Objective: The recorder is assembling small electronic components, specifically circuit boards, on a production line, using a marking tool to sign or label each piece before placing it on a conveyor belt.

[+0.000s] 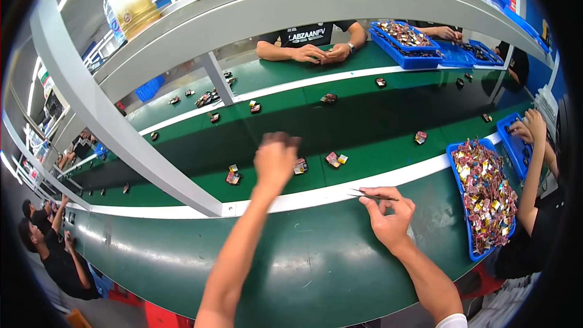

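Observation:
My left hand (276,157) reaches out over the green conveyor belt (370,161), its fingers smeared by motion. Just right of it lies a small black part with pink and yellow-white pieces (300,166); whether the hand touches it I cannot tell. A similar part (233,175) rests to the left, and another (333,159) farther right. Dark, thin tweezers (381,197) are pinched in my right hand (392,215), above the near worktop by the white rail (328,197). The tweezer tips point left, with nothing visible between them.
At right stands a blue tray (468,231) heaped with small pink, yellow and white pieces. A grey post (139,133) rises at left, under an overhead shelf (303,5). Across the belt a person (306,51) works with both hands; other people sit at both sides.

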`<state>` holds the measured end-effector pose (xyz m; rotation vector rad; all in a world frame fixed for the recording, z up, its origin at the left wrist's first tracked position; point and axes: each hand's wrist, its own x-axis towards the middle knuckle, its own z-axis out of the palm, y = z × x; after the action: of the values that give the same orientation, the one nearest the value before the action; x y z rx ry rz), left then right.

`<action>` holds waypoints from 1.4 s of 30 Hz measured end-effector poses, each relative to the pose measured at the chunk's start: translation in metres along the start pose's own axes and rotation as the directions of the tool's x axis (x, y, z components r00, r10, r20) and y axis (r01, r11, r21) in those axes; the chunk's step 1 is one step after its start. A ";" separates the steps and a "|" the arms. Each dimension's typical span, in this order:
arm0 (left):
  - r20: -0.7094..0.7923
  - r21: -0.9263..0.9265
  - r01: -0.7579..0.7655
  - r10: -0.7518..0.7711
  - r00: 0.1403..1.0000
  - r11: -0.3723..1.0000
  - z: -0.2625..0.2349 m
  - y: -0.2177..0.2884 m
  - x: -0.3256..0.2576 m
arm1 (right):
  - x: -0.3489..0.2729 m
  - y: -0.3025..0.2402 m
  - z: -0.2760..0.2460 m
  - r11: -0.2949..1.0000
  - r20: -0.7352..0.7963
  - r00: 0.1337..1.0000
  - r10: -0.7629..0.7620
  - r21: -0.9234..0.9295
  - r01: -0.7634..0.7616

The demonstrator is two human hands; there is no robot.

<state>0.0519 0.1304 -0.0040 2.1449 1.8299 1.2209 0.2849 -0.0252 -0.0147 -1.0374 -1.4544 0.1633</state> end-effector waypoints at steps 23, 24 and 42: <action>0.498 -0.207 0.383 -0.240 0.833 0.900 -0.020 -0.049 0.010 | -0.008 0.001 0.006 1.000 0.071 0.997 0.020 -0.001 -0.019; 0.520 -0.140 0.345 -0.227 0.824 0.928 -0.022 -0.041 0.012 | -0.008 0.001 0.004 1.000 0.070 0.997 0.022 -0.006 -0.022; 0.591 -0.303 0.428 -0.185 0.786 0.851 -0.041 -0.005 -0.018 | -0.009 0.005 0.003 0.997 0.100 0.992 0.079 0.018 -0.081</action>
<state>0.0243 0.0989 0.0124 1.6249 1.4271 0.7313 0.2832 -0.0263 -0.0251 -1.0826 -1.4978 0.2915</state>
